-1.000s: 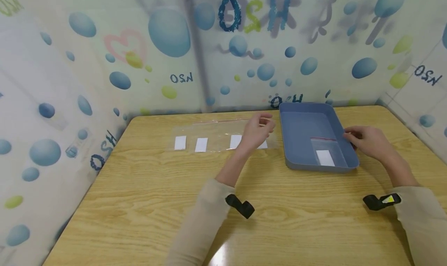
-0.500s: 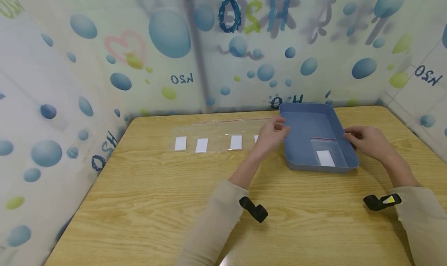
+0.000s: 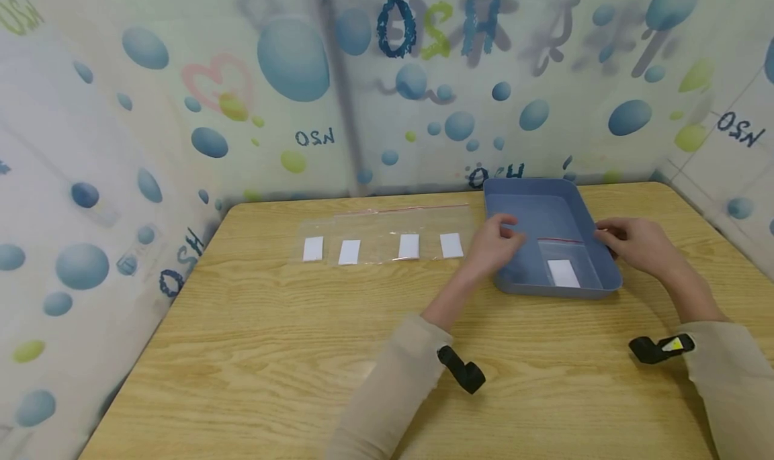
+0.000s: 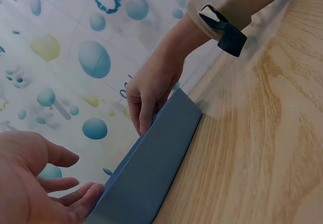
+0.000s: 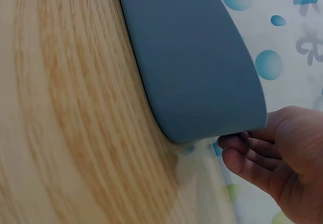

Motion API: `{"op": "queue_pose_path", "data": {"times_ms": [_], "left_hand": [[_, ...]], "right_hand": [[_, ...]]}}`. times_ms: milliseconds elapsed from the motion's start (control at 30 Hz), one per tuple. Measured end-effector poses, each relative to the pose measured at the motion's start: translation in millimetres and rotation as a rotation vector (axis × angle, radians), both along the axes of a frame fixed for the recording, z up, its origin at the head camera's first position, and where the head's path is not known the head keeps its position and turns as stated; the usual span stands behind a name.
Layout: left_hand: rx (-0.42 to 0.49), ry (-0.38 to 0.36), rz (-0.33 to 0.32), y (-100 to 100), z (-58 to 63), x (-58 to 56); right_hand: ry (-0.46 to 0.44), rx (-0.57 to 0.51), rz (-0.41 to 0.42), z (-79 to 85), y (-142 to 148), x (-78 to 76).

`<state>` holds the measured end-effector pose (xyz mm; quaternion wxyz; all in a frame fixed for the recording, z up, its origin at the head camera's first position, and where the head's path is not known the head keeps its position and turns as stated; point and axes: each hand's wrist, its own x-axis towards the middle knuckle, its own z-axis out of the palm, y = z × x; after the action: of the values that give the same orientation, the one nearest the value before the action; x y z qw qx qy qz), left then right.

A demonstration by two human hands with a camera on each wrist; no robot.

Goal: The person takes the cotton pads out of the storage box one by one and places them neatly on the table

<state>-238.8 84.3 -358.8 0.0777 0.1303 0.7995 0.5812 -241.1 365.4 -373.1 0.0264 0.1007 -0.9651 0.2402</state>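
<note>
A blue-grey rectangular tray (image 3: 532, 208) stands at the back right of the table. Inside it, toward the front, lies a small zip bag (image 3: 560, 250) with a red seal line and a white card (image 3: 563, 272). My right hand (image 3: 637, 245) pinches the tray's right rim; in the right wrist view its curled fingers (image 5: 247, 158) are against the outer wall. My left hand (image 3: 494, 244) is over the left rim, fingers loosely bent and nothing between them. The left wrist view has the fingertips (image 4: 93, 192) right at the tray's edge.
Left of the tray, several clear zip bags (image 3: 381, 225) lie overlapping in a row, each with a white card (image 3: 409, 246). The wooden table (image 3: 272, 339) meets a patterned wall (image 3: 387, 111) at the back. Each sleeve carries a black wrist camera (image 3: 461, 369).
My left hand has moved right, from above the bags to the tray's left rim, uncovering the rightmost card. The right hand and tray have stayed put.
</note>
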Motion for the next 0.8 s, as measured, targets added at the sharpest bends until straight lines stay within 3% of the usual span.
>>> {"op": "queue_pose_path", "data": {"times_ms": [233, 500, 800], "left_hand": [[-0.043, -0.006, -0.001, 13, -2.1, 6.1], [-0.114, -0.104, 0.038, 24, -3.3, 9.0], [-0.099, -0.165, 0.014, 34, -5.9, 10.7]], "right_hand": [[0.003, -0.002, 0.000, 0.3, -1, 0.3], [0.003, 0.000, -0.002, -0.3, -1, -0.3], [0.012, -0.002, -0.002, 0.2, -2, -0.1]]}}
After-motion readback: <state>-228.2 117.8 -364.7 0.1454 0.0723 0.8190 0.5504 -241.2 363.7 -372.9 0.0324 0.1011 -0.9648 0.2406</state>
